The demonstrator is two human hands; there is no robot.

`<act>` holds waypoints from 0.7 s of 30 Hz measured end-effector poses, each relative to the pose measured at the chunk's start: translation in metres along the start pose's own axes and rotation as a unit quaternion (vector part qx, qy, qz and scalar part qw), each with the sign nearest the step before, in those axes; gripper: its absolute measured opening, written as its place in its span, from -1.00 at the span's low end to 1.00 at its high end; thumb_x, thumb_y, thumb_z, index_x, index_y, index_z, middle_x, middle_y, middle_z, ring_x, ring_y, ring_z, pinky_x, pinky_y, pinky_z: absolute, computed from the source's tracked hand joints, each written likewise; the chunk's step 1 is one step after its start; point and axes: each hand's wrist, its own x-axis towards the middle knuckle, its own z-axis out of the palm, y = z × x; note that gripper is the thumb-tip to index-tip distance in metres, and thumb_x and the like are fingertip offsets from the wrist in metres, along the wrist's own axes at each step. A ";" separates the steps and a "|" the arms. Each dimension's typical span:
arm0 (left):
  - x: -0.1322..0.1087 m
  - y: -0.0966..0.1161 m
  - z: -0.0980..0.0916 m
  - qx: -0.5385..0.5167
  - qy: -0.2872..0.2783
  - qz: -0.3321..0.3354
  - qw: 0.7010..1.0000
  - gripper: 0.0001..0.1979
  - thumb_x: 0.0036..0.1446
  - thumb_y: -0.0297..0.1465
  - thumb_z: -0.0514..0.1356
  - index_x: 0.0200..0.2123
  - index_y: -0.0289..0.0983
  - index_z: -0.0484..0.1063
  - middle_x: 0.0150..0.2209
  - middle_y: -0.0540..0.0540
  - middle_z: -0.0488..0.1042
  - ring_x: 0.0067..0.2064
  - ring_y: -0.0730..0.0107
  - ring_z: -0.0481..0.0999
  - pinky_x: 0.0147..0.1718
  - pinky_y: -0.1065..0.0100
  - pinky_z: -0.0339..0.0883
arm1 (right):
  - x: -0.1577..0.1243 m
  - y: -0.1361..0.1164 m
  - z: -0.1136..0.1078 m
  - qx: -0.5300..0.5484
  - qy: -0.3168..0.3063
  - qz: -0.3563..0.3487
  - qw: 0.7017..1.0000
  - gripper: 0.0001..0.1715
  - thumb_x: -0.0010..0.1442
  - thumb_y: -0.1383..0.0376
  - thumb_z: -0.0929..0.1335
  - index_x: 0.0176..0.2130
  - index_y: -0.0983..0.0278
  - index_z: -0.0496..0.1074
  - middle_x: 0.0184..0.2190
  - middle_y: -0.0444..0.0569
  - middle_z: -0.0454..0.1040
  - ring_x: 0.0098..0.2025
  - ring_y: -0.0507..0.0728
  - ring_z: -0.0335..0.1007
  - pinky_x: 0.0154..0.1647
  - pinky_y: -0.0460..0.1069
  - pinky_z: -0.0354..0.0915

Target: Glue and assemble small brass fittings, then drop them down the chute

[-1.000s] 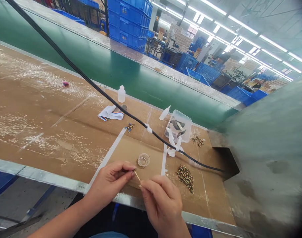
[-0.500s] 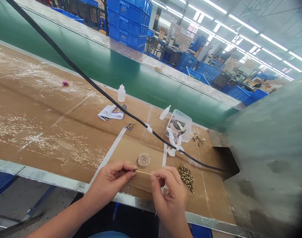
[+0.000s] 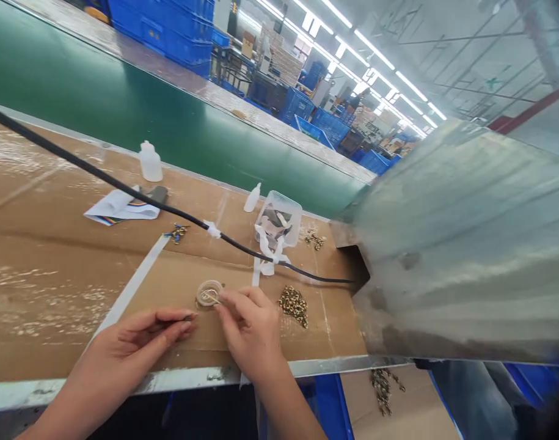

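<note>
My right hand point(image 3: 252, 330) pinches a thin pale stick point(image 3: 212, 297), like a toothpick. The stick's tip reaches into a small round clear cup point(image 3: 209, 283) on the cardboard-covered bench. To the left of the cup, my left hand point(image 3: 132, 345) is closed, thumb and forefinger pinching a small dark piece point(image 3: 188, 318); most of it is hidden by the fingertips. A heap of small brass-and-dark metal parts point(image 3: 293, 305) lies to the right of my right hand.
A black cable point(image 3: 178, 212) crosses above the bench. Behind it stand a white bottle point(image 3: 151, 164), a small dropper bottle point(image 3: 252, 198) and a clear plastic tub point(image 3: 279, 217). Small parts point(image 3: 177, 233) lie near the tape. A metal panel point(image 3: 444, 256) borders the right side; a green conveyor point(image 3: 178, 137) runs behind.
The stick's tip has moved from my left fingertips to the cup, carried by my right hand. My left hand keeps its pinch, now apart from the stick. The view has swung right.
</note>
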 end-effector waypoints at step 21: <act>-0.001 0.005 0.002 0.045 -0.005 0.014 0.999 -0.60 -0.12 -0.01 0.32 -0.32 -0.17 0.58 -0.22 -0.10 0.60 -0.16 0.10 0.58 -0.07 0.34 0.43 | -0.025 0.052 -0.062 -0.240 -0.046 0.100 0.964 -0.75 0.22 0.42 0.30 -0.16 0.22 0.52 -0.27 -0.01 0.48 -0.24 0.15 0.43 -0.25 0.01 0.31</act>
